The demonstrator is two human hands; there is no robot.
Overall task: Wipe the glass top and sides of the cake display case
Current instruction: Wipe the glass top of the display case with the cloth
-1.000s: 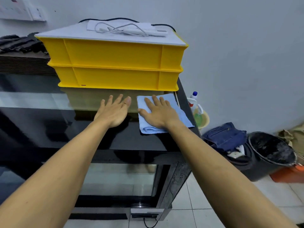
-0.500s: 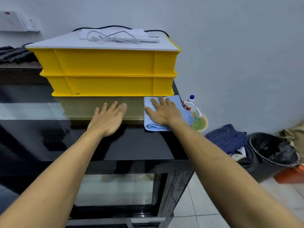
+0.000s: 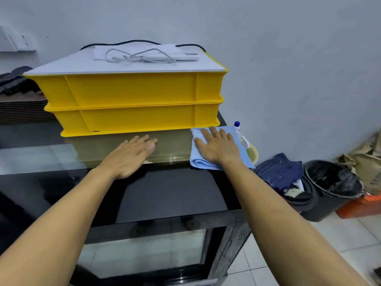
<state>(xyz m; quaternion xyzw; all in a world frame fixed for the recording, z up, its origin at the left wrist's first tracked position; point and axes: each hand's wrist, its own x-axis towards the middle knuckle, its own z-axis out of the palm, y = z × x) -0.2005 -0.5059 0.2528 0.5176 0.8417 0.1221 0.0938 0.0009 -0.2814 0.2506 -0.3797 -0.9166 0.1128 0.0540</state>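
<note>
While the left hand stays flat, fingers straight, on the glass top, the right hand presses open-palmed on the blue cloth, which has slid to the top's far right corner, now touching the yellow crates.

The cloth is light blue. The display case top is glossy black, its frame black too. Two stacked crates are bright yellow, under a white board that carries a white cable. The wall is pale grey-blue. The bucket is black, the jeans dark blue, the floor tiles white.
</note>
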